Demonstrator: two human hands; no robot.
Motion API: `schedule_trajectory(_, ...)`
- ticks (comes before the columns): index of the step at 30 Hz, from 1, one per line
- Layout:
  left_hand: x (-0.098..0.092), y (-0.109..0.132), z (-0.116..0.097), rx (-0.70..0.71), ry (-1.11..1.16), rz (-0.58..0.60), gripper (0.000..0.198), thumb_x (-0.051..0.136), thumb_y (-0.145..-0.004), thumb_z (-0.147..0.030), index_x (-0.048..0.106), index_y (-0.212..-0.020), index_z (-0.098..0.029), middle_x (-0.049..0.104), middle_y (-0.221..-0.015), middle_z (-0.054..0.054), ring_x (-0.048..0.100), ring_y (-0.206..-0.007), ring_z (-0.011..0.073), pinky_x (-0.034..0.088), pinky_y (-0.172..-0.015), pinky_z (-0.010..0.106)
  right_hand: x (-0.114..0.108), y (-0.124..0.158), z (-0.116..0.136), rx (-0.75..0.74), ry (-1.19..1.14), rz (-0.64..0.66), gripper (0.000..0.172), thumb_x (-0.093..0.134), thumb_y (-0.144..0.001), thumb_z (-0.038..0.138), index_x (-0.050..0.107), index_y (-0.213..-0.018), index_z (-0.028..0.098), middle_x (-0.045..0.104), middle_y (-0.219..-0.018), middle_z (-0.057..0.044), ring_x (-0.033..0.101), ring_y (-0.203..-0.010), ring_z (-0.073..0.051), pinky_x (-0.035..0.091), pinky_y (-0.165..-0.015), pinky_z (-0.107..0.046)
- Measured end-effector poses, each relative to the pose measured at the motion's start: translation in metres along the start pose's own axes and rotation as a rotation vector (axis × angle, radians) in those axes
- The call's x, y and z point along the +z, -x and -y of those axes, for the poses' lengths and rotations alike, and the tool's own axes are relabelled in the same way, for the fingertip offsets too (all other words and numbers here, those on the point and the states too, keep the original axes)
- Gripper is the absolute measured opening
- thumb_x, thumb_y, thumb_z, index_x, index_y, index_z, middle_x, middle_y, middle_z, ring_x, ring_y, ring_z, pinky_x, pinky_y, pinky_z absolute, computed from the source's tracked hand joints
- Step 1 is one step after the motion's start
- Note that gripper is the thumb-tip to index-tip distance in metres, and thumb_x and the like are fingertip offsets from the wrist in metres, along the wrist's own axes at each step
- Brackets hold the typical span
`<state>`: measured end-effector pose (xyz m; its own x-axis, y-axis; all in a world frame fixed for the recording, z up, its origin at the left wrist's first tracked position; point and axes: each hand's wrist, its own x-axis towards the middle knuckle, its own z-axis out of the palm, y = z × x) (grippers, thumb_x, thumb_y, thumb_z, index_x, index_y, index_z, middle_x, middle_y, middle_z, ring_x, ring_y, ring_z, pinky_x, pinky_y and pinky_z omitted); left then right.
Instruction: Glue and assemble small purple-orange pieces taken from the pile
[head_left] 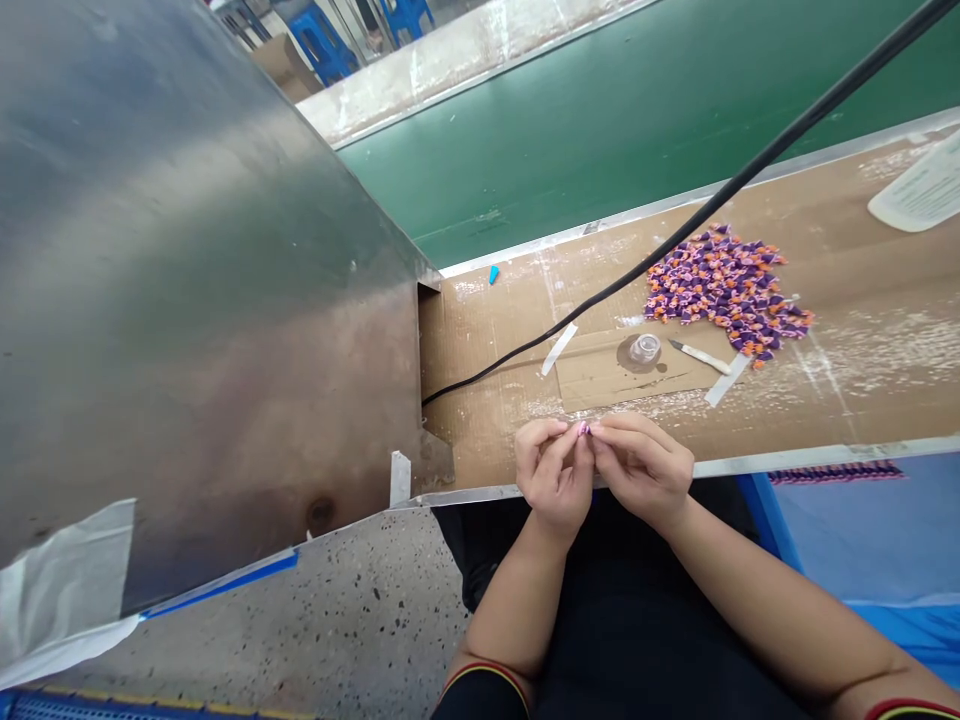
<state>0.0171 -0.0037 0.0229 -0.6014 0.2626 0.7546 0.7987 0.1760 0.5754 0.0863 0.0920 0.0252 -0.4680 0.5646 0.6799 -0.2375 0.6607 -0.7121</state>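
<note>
- Your left hand (551, 475) and right hand (641, 472) are closed and meet at the fingertips, pinching a tiny pink-and-purple piece (584, 429) between them, just above the near edge of the surface (487, 430).
- Just right of your hands, beyond the surface's metal edging, a dense strip of dark pieces (836, 473) lies on a blue sheet (885, 540).
- Ahead of your hands sit a clear plastic cup (644, 349) and a cream-handled craft knife (701, 357), both untouched.
- Beyond them lies a loose heap of many purple-and-orange folded pieces (724, 290); only the one piece is in your fingers.
- A black cable (675, 240) crosses the cardboard-covered surface, and a green conveyor belt (600, 130) runs behind it.
</note>
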Motion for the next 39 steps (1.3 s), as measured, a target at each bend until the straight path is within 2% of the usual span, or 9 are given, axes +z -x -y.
schedule_trajectory(5,-0.0011,-0.0006,-0.0013,0.016,-0.008,0.001,0.013,0.072,-0.099,-0.013,0.076,-0.109,-0.019,0.062,-0.100,0.003,0.068,-0.091,0.0151,0.064,-0.079,0.030,-0.0015,-0.0020,0.0007,-0.027,-0.011,0.019,0.036,0.073,-0.091,0.005,0.078,-0.116,0.030,0.081,-0.093,-0.003,0.078,-0.076,-0.019,0.070,-0.070,-0.033)
schedule_trajectory(14,0.0004,0.0046,-0.0018,0.025,-0.058,-0.035,0.010,0.073,-0.097,-0.012,0.074,-0.106,-0.018,0.059,-0.099,0.003,0.067,-0.094,0.0158,0.063,-0.080,0.032,-0.0025,-0.0027,0.0022,-0.057,-0.004,0.036,0.029,0.071,-0.092,0.005,0.075,-0.111,0.027,0.079,-0.089,-0.003,0.077,-0.075,-0.017,0.068,-0.069,-0.031)
schedule_trajectory(24,0.0005,0.0066,-0.0029,0.023,-0.064,-0.061,0.014,0.072,-0.096,-0.008,0.074,-0.106,-0.017,0.058,-0.098,0.003,0.065,-0.091,0.0152,0.062,-0.077,0.031,-0.0043,-0.0041,0.0022,-0.051,-0.043,0.075,0.031,0.070,-0.093,0.004,0.076,-0.112,0.027,0.080,-0.090,-0.003,0.078,-0.074,-0.018,0.069,-0.067,-0.031)
schedule_trajectory(32,-0.0005,0.0074,-0.0019,0.015,-0.066,-0.038,0.012,0.070,-0.098,-0.009,0.073,-0.106,-0.016,0.057,-0.099,0.003,0.065,-0.093,0.0150,0.063,-0.080,0.030,-0.0045,-0.0030,0.0007,-0.043,-0.046,0.083,0.027,0.070,-0.093,0.006,0.075,-0.111,0.026,0.080,-0.090,-0.003,0.078,-0.075,-0.017,0.069,-0.068,-0.031)
schedule_trajectory(39,-0.0003,0.0073,-0.0047,0.008,-0.045,-0.011,0.017,0.069,-0.099,-0.009,0.074,-0.113,-0.017,0.056,-0.102,0.004,0.065,-0.093,0.0144,0.063,-0.077,0.029,-0.0044,-0.0019,0.0009,-0.048,-0.022,0.046,0.034,0.072,-0.092,0.003,0.076,-0.116,0.027,0.080,-0.093,-0.004,0.078,-0.077,-0.018,0.070,-0.069,-0.031)
